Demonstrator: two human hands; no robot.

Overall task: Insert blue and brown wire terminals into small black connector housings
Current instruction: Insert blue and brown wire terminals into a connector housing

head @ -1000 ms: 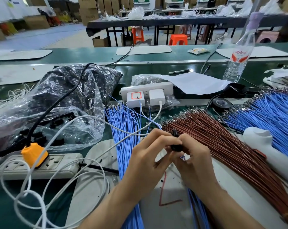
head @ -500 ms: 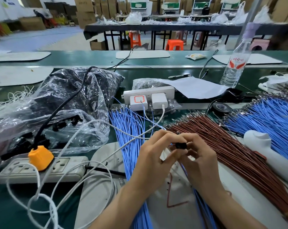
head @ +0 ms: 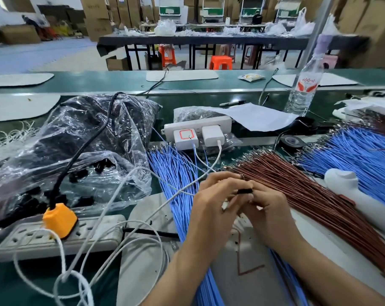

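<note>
At centre, left hand (head: pixel 211 208) and right hand (head: pixel 273 215) both pinch the black housing (head: pixel 244 191); better to hold it steady and press straight in.

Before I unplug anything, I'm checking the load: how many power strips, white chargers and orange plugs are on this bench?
Power strips: 2, the far one and the near one
White chargers: 2, left and right
Orange plugs: 1
Total: 5
</note>
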